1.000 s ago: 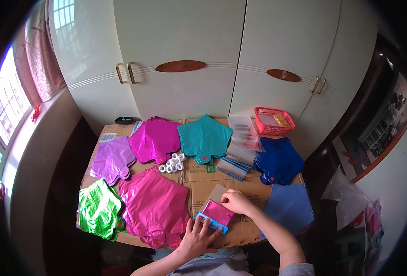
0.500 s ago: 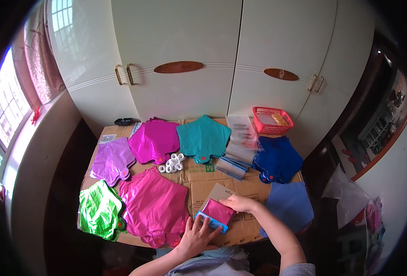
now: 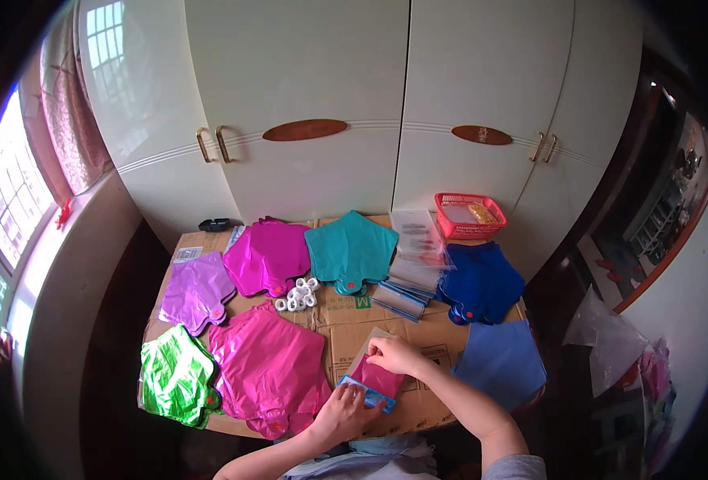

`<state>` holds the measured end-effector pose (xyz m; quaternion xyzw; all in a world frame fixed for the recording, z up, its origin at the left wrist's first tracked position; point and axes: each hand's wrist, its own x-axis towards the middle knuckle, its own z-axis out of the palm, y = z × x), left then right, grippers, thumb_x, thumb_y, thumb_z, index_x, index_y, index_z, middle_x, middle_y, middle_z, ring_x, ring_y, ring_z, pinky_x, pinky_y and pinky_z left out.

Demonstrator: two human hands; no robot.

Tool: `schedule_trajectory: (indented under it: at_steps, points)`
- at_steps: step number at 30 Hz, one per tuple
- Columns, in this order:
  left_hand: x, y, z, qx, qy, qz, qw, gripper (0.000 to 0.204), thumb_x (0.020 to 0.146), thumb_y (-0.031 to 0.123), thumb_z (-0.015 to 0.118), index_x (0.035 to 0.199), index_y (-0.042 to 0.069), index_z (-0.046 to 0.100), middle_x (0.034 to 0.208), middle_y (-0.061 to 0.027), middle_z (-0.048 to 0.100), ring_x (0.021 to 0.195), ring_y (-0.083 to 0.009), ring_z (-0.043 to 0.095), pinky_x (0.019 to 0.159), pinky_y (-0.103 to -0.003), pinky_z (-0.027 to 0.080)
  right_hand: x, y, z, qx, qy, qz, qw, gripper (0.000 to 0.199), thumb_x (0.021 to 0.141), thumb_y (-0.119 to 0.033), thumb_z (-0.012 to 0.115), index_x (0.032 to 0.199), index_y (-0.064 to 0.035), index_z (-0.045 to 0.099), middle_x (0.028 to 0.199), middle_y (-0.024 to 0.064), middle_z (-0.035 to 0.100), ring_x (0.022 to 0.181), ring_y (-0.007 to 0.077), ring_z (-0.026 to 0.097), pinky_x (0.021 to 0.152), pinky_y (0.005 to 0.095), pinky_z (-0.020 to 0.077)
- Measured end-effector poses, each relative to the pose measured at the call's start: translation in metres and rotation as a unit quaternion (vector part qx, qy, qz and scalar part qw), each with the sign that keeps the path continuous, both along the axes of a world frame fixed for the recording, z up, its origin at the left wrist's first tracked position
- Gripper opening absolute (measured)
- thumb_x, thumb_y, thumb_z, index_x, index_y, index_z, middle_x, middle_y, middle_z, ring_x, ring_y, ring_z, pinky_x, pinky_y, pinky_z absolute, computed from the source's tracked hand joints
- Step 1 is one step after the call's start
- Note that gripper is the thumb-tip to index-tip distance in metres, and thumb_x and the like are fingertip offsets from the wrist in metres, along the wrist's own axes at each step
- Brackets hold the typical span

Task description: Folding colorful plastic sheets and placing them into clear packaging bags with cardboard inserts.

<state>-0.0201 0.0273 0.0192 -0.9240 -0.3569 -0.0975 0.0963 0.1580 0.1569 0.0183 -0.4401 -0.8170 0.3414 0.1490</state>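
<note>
A clear flat packet with a blue band (image 3: 379,400) lies tilted on the cardboard in front of me, a folded pink foil sheet (image 3: 381,378) showing in it. My left hand (image 3: 347,413) grips the banded lower end, fingers bent over the blue strip. At the upper end, my right hand (image 3: 394,355) has its fingers closed in a pinch. They hide the exact edge they hold. Just left of the packet spreads a stack of large pink foil balloons (image 3: 270,364), uninflated.
Flat foil balloons in green (image 3: 176,376), lilac (image 3: 196,292), magenta (image 3: 266,256), teal (image 3: 351,252) and dark blue (image 3: 482,282) ring the cardboard (image 3: 346,328). White rolls (image 3: 298,296), blue-edged packets (image 3: 402,300), blue sheets (image 3: 502,364) and a red basket (image 3: 470,232) also lie there.
My right hand has shifted left and up along the packet to its upper end, fingers now pinched. My left hand has curled its fingers more over the blue band.
</note>
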Motion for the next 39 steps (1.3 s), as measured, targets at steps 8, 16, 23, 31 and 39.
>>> schedule_trajectory:
  at_steps: [8, 16, 23, 31, 39]
  points:
    - [0.002, 0.008, 0.007, -0.001, -0.001, -0.031, 1.0, 0.044, 0.079, 0.026, 0.055, 0.122, 0.027, 0.05, 0.098, -0.0148, 0.052, 0.09, -0.0289, 0.056, 0.08, -0.042, 0.046, -0.017, -0.005, -0.012, 0.246, -0.024, 0.041, 0.968, 0.029, 0.084, -0.021, 0.061, 0.111, -0.0106, 0.056, 0.126, 0.0085, 0.05, 0.114, 0.0264, 0.05, 0.091, 0.0402, 0.0436]
    - [0.003, 0.014, 0.002, -0.026, -0.019, -0.069, 0.997, 0.048, 0.077, 0.029, 0.058, 0.122, 0.015, 0.051, 0.108, -0.0172, 0.055, 0.095, -0.0295, 0.056, 0.079, -0.04, 0.046, -0.022, -0.001, -0.04, 0.329, -0.012, 0.073, 0.942, 0.039, 0.088, -0.018, 0.049, 0.127, -0.0129, 0.049, 0.133, 0.0112, 0.044, 0.125, 0.0291, 0.039, 0.107, 0.0459, 0.0292]
    - [-0.002, 0.013, -0.023, 0.079, -0.052, -0.074, 0.993, 0.035, 0.082, 0.022, 0.053, 0.114, 0.011, 0.059, 0.108, -0.0163, 0.06, 0.098, -0.0251, 0.059, 0.081, -0.035, 0.051, -0.021, -0.004, -0.036, 0.328, -0.028, 0.099, 0.939, 0.039, 0.086, -0.017, 0.049, 0.125, -0.0123, 0.051, 0.133, 0.0113, 0.043, 0.126, 0.0281, 0.038, 0.108, 0.0456, 0.0278]
    - [0.001, 0.013, -0.024, 0.067, -0.031, -0.066, 0.995, 0.034, 0.081, 0.021, 0.054, 0.112, 0.01, 0.059, 0.107, -0.0168, 0.062, 0.094, -0.0265, 0.064, 0.073, -0.034, 0.055, 0.007, 0.065, 0.002, 0.418, 0.076, 0.053, 0.904, 0.024, 0.08, -0.007, 0.049, 0.1, -0.0057, 0.062, 0.101, 0.0087, 0.062, 0.099, 0.0292, 0.057, 0.089, 0.0432, 0.0433]
    - [0.005, 0.012, -0.012, 0.002, -0.011, -0.067, 0.998, 0.041, 0.077, 0.025, 0.056, 0.114, 0.007, 0.055, 0.106, -0.0197, 0.06, 0.094, -0.0295, 0.063, 0.073, -0.038, 0.055, 0.125, 0.176, -0.014, 0.397, -0.221, -0.13, 0.881, 0.021, 0.081, -0.012, 0.055, 0.098, -0.0099, 0.067, 0.111, 0.0056, 0.064, 0.113, 0.0215, 0.053, 0.091, 0.0428, 0.0393]
